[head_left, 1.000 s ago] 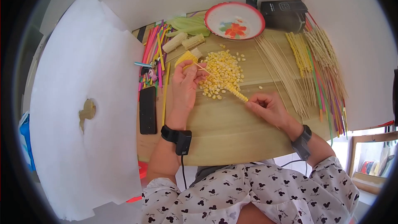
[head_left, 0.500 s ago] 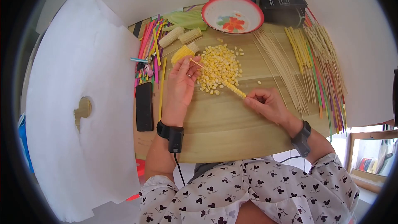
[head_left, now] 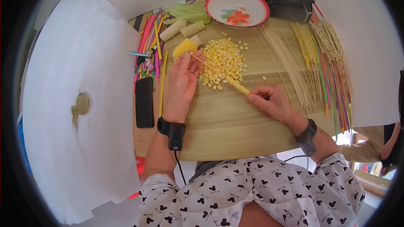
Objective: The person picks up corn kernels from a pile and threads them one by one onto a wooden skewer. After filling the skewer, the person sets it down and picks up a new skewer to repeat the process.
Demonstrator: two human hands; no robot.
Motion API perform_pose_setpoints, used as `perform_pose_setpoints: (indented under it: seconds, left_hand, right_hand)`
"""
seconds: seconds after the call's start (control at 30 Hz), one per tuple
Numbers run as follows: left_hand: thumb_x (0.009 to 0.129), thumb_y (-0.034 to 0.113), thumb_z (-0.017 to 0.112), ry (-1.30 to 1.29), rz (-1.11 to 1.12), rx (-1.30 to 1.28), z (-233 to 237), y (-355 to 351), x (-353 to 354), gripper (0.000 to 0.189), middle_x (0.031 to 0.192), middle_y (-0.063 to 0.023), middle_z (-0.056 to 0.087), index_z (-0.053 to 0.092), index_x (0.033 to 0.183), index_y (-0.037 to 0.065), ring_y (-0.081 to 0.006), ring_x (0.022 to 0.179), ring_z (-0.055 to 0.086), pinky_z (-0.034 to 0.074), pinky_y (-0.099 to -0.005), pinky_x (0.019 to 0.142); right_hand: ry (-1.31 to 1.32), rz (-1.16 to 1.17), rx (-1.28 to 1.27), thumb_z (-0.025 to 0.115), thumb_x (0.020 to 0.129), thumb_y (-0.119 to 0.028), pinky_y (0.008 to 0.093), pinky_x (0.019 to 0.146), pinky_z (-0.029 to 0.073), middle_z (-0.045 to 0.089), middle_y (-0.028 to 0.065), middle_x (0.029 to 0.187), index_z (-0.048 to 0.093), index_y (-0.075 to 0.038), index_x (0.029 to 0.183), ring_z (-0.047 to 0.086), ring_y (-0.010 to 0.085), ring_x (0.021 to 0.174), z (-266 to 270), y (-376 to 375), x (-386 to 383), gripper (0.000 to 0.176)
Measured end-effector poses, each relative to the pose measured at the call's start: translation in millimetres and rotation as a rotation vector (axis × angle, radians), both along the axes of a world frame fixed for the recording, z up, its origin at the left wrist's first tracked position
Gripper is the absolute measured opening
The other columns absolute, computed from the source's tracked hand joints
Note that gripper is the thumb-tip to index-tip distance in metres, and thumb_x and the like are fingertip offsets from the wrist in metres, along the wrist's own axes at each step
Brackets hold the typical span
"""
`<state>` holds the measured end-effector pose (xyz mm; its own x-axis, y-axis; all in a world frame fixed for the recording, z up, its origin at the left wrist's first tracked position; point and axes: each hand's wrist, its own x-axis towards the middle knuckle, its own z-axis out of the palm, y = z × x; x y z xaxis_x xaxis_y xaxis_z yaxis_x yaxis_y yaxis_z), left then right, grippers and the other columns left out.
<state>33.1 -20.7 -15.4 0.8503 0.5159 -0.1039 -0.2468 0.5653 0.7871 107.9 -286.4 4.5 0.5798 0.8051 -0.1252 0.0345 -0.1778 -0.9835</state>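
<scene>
A thin skewer runs slantwise between my two hands, with a row of yellow corn kernels threaded along its lower right part. My left hand pinches its upper left end, beside the partly stripped corn cob. At the other end, my right hand is closed on the skewer just past the last threaded kernel. A heap of loose corn kernels lies on the table beneath and behind the skewer.
Stripped cobs and a husk lie behind. An enamel bowl and black box stand at the back. Bare skewers and kernel-loaded skewers lie right. A phone and coloured strips lie left.
The view has shifted slightly. Both hands keep their hold on the skewer, with hardly any movement. Part of another person now shows at the lower right edge.
</scene>
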Motion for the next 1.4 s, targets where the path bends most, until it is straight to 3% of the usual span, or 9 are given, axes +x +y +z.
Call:
perform_pose_setpoints:
  seconds: [0.33,1.03,1.4]
  left_hand:
    - [0.095,0.019,0.055,-0.03,0.006,-0.023,-0.7,-1.6,0.5,0.017,0.109,-0.0104,0.066,0.058,0.106,0.007,-0.0179,0.096,0.064,0.052,-0.0293,0.081]
    - [0.094,0.015,0.056,-0.062,0.046,-0.028,-0.3,-7.7,2.0,0.016,0.111,-0.013,0.064,0.058,0.107,0.005,-0.0188,0.095,0.063,0.051,-0.0288,0.079]
    - [0.095,0.015,0.055,-0.069,0.027,-0.044,-1.7,-10.0,2.0,0.018,0.114,-0.0125,0.063,0.058,0.11,0.005,-0.0192,0.1,0.062,0.051,-0.0308,0.085]
  right_hand:
    - [-0.088,-0.011,0.019,0.063,0.09,-0.015,0.0189,0.044,0.023,0.043,-0.0104,0.057,0.063,-0.002,0.081,0.033,-0.0015,0.051,-3.5,1.6,0.3,0.016]
    - [-0.063,-0.013,-0.016,0.062,0.091,-0.015,0.0204,0.046,0.025,0.042,-0.0101,0.061,0.062,0.0,0.081,0.032,-0.0002,0.056,0.0,1.0,-1.3,0.018]
    - [-0.074,-0.006,-0.019,0.062,0.091,-0.015,0.021,0.046,0.026,0.041,-0.0096,0.061,0.061,-0.001,0.081,0.032,0.0003,0.056,3.7,0.7,-2.2,0.018]
